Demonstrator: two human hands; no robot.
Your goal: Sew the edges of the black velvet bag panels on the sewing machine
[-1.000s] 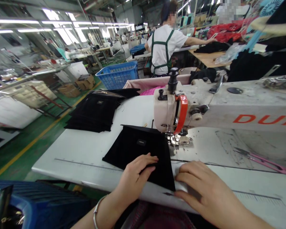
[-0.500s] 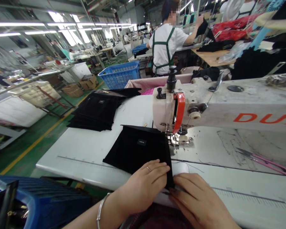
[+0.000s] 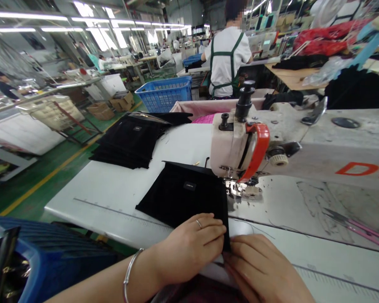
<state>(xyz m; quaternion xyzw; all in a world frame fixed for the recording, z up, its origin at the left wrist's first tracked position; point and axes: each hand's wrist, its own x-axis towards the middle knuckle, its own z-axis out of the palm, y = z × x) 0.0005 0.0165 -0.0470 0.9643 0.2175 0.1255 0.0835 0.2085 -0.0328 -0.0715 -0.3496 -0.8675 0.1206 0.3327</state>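
Observation:
A black fabric panel (image 3: 177, 198) with a small dark label lies on the sewing machine table, its right edge reaching the presser foot (image 3: 240, 189). My left hand (image 3: 192, 244), with a ring and a bangle, rests over the panel's near right part. Its fingers are together and bent at the edge; the thumb is hidden. Close by, my right hand (image 3: 262, 265) pinches the panel's near corner, fingertips partly out of sight. The sewing machine (image 3: 290, 139) has an orange guard (image 3: 257, 151) at its head.
Stacked black pieces (image 3: 126, 139) lie at the table's far left. Pink-handled thread snips (image 3: 360, 227) rest on the right. A blue bin (image 3: 66, 269) stands at lower left, a blue basket (image 3: 164, 92) beyond the table. A co-worker (image 3: 229, 59) faces away behind the machine.
The view has shifted, so the machine appears farther right. My hands keep nearly the same place on the panel. The co-worker's raised arm, with black cloth, has come down.

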